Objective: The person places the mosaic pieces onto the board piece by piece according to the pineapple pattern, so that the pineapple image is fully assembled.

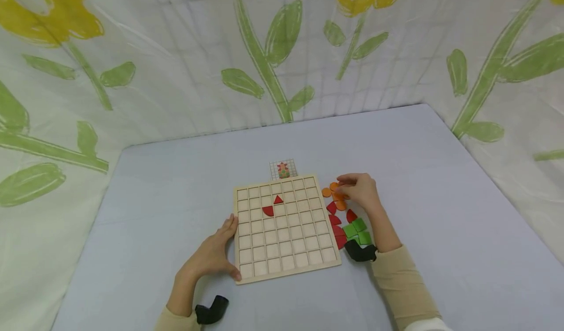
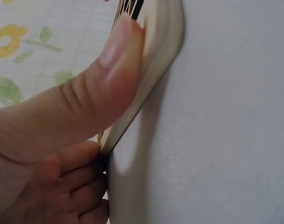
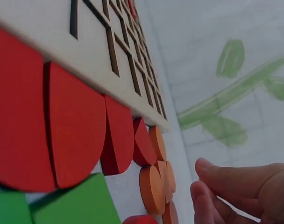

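Note:
A square wooden grid board [image 1: 287, 274] lies on the table. My left hand [image 1: 213, 253] rests against its left side, fingers along the edge and thumb [image 2: 121, 70] at the near corner. A red triangle [image 1: 278, 200] and a red quarter-circle [image 1: 268, 211] sit in upper cells. Beyond the board's right edge, my right hand [image 1: 360, 190] hovers over orange discs [image 1: 326, 192], thumb and forefinger close together. A bit of red shows by these fingertips, but whether they pinch it cannot be seen. The right wrist view shows the thumb and fingers [image 3: 240, 182] beside the orange pieces.
Red rounded pieces [image 3: 76, 126] line the board's right side, with green blocks [image 1: 361, 224] beside them. A small pattern card [image 1: 288, 166] with a grid and coloured picture lies past the far edge. A flowered cloth [image 1: 185, 76] hangs behind the table.

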`<state>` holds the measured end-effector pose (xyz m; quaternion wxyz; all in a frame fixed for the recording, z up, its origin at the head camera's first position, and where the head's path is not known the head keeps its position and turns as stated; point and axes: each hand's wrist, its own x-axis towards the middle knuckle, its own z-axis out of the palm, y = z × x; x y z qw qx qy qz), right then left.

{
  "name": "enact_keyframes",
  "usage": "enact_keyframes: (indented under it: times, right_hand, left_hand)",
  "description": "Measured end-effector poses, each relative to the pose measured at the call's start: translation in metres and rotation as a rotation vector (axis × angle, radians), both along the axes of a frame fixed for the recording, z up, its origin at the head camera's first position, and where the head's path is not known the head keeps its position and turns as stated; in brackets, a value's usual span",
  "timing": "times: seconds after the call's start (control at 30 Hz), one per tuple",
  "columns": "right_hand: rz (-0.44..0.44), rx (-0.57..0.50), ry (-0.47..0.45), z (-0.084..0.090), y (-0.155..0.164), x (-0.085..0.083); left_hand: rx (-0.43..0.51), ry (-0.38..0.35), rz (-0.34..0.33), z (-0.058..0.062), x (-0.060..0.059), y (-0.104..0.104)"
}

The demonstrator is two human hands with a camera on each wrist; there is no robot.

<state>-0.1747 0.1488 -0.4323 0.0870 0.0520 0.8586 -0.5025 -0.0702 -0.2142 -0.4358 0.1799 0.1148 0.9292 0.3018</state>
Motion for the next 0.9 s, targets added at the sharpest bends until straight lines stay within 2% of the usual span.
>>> enact_keyframes:
  times: [0.2,0.47,0.77,0.9]
  right_hand:
    - [0.006,0.057,-0.02,-0.003,0.002,-0.001]
    - [0.042,0.143,0.025,-0.009,0.006,0.001]
    - [-0.011,0.207,0.072,-0.007,0.014,-0.002]
    - [0.002,0.214,0.062,-0.007,0.018,-0.004]
  left_hand:
    - [0.004,-0.002,0.007,0.001,0.0,0.0]
    - [0.003,-0.007,0.012,0.002,0.001,0.001]
    - [0.016,-0.004,0.006,0.0,0.0,0.001]
    - [0.011,0.008,-0.006,-0.001,0.0,0.0]
